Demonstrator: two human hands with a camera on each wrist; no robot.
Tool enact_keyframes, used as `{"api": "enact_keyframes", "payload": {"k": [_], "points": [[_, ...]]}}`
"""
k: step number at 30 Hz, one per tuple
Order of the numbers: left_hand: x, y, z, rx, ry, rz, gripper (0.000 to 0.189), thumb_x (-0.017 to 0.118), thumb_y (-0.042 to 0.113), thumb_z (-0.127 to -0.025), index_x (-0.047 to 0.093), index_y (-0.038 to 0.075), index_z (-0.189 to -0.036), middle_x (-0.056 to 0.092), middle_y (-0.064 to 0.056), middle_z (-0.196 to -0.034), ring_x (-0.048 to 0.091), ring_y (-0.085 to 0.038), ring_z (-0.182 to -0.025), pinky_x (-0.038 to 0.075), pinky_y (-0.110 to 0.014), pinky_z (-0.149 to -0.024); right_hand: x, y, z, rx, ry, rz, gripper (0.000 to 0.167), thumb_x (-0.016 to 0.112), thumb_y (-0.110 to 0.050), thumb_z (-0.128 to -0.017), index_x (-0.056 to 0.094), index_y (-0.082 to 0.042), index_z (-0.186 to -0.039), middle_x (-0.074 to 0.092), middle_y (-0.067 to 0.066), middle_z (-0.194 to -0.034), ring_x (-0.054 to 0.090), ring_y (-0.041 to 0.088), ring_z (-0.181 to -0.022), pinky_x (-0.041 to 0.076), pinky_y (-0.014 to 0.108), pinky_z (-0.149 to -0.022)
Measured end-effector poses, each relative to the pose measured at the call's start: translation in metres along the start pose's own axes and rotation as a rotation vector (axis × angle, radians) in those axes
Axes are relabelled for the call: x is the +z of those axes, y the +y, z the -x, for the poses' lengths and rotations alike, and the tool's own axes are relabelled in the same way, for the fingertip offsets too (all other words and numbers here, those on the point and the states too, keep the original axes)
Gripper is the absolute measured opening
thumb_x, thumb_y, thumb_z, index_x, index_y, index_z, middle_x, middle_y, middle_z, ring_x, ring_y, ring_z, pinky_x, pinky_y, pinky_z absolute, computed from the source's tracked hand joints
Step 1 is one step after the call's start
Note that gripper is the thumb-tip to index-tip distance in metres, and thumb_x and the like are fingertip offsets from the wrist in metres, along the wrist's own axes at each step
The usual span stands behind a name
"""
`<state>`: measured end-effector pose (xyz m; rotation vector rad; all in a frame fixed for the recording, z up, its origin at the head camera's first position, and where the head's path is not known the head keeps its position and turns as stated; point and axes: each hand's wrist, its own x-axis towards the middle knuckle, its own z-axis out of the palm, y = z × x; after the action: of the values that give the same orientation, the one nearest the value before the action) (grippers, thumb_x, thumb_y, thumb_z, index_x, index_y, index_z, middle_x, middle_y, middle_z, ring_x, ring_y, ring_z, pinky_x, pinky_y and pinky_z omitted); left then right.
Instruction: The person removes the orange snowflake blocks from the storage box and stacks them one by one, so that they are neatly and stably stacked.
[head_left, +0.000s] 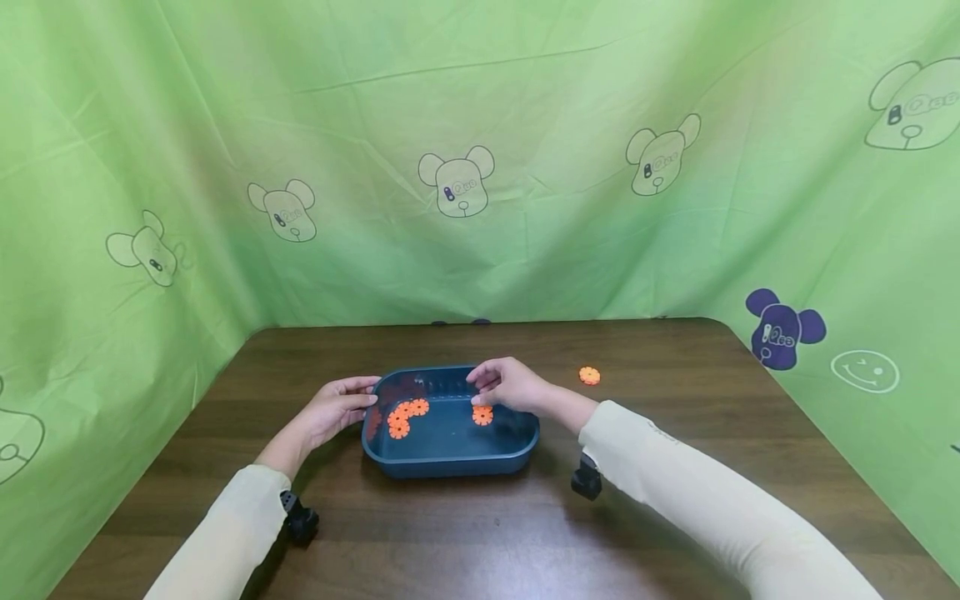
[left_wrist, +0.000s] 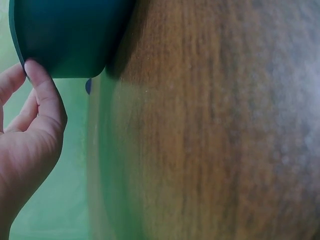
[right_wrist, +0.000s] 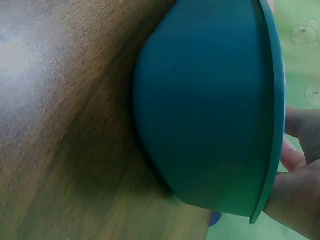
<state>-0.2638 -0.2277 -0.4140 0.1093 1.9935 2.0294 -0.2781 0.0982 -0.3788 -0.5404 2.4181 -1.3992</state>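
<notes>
A dark blue plastic basin (head_left: pixel 450 468) stands on the table, with several orange flower-shaped discs (head_left: pixel 399 428) grouped at its left inside. My left hand (head_left: pixel 330 412) pinches the basin's left rim; the left wrist view shows the thumb (left_wrist: pixel 42 85) on the outer wall. Over the basin's right half, my right hand (head_left: pixel 513 386) has its thumb and fingertips apart, with nothing between them. Just below that thumb, one orange disc (head_left: pixel 482 416) shows inside the basin. In the right wrist view the basin's wall (right_wrist: pixel 210 100) hides part of the right hand (right_wrist: pixel 300 170).
Another orange flower-shaped disc (head_left: pixel 589 376) lies on the brown wooden table (head_left: pixel 675 367), right of the basin and beyond the right forearm. A green curtain (head_left: pixel 540 250) with bear-head drawings hangs around the table's back and sides.
</notes>
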Motion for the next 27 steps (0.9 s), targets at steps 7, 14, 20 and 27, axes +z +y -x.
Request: {"api": "enact_keyframes", "payload": {"k": [7, 14, 20, 27], "points": [[0.000, -0.001, 0.000, 0.003, -0.002, -0.005, 0.050, 0.059, 0.001, -0.095, 0.041, -0.010, -0.140, 0.058, -0.006, -0.108, 0.061, -0.014, -0.093, 0.053, -0.028, -0.081, 0.005, -0.004, -0.001, 0.076, 0.019, 0.075, 0.036, 0.076, -0.002, -0.082, 0.065, 0.002, -0.116, 0.062, 0.018, -0.110, 0.056, 0.025, -0.100, 0.051, 0.038, -0.086], [-0.001, -0.002, 0.000, 0.005, -0.003, -0.012, 0.050, 0.059, 0.001, -0.095, 0.041, -0.010, -0.141, 0.058, -0.007, -0.109, 0.061, -0.015, -0.095, 0.053, -0.029, -0.082, 0.011, -0.006, -0.002, 0.160, 0.010, 0.158, 0.040, 0.075, 0.003, -0.081, 0.063, 0.001, -0.119, 0.060, 0.017, -0.112, 0.055, 0.030, -0.104, 0.049, 0.041, -0.089], [-0.001, -0.002, 0.000, 0.006, -0.006, -0.015, 0.051, 0.059, 0.001, -0.095, 0.041, -0.010, -0.141, 0.058, -0.008, -0.110, 0.061, -0.015, -0.096, 0.053, -0.029, -0.082, 0.016, -0.009, -0.003, 0.216, -0.001, 0.197, 0.044, 0.074, 0.004, -0.081, 0.061, 0.001, -0.123, 0.057, 0.017, -0.112, 0.055, 0.029, -0.101, 0.050, 0.039, -0.089], [-0.001, -0.001, 0.000, 0.011, -0.013, -0.005, 0.051, 0.060, 0.002, -0.094, 0.042, -0.010, -0.140, 0.058, -0.007, -0.109, 0.061, -0.015, -0.094, 0.053, -0.029, -0.081, 0.023, -0.008, -0.003, 0.237, -0.014, 0.193, 0.047, 0.075, 0.004, -0.081, 0.057, 0.002, -0.124, 0.057, 0.015, -0.106, 0.058, 0.024, -0.087, 0.054, 0.033, -0.079]]}}
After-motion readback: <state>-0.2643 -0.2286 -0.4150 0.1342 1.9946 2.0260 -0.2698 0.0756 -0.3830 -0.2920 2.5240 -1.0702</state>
